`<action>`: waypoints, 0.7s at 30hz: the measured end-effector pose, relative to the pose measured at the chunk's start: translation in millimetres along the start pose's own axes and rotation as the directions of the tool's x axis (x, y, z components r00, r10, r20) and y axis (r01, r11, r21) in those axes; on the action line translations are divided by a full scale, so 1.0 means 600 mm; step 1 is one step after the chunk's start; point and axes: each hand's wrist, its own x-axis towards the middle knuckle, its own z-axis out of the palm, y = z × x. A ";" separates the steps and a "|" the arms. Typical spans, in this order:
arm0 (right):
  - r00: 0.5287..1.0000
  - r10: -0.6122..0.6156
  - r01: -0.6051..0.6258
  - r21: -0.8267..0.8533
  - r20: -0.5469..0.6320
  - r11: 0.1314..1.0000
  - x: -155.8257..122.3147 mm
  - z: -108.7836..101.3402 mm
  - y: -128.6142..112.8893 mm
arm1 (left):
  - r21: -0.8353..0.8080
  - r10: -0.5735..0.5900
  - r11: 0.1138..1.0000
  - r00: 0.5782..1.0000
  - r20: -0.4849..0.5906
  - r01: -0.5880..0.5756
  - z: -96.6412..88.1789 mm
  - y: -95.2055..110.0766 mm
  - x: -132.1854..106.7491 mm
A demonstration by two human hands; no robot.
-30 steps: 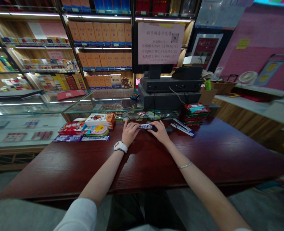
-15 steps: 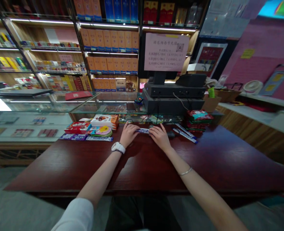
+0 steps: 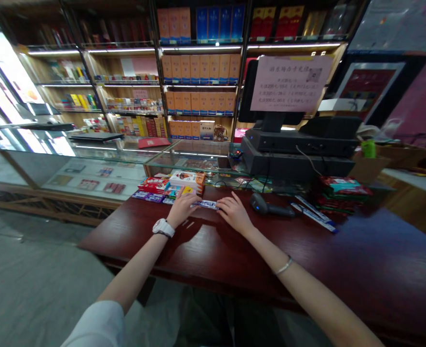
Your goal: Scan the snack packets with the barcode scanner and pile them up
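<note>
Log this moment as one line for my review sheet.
Left hand: at packet end | right hand: at other end | nearby: barcode scanner

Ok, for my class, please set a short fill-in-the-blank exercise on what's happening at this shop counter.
The left hand wears a ____ watch.
A blue-and-white packet lies between it and the right hand, on a dark ____ counter.
Beside the right hand lies a black handheld ____.

Missing words: white; red; barcode scanner.
</note>
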 end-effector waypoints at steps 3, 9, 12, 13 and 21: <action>0.999 -0.035 0.035 0.029 0.023 0.999 0.026 0.024 -0.026 | 0.028 -0.040 0.999 0.999 0.015 0.039 -0.021 -0.025 -0.026; 0.996 -0.036 0.029 0.079 0.082 0.996 0.060 0.076 -0.072 | 0.072 -0.143 0.987 0.990 0.013 0.142 -0.044 -0.063 -0.078; 0.989 -0.023 0.012 0.082 0.144 0.997 0.071 0.099 -0.091 | 0.117 -0.182 0.977 0.982 0.043 0.176 -0.049 -0.076 -0.096; 0.985 -0.018 0.005 0.076 0.169 0.997 0.075 0.106 -0.097 | 0.140 -0.190 0.974 0.980 0.064 0.180 -0.050 -0.079 -0.100; 0.957 0.034 -0.045 0.031 0.289 0.999 0.085 0.140 -0.122 | 0.281 -0.215 0.946 0.962 0.170 0.161 -0.048 -0.080 -0.108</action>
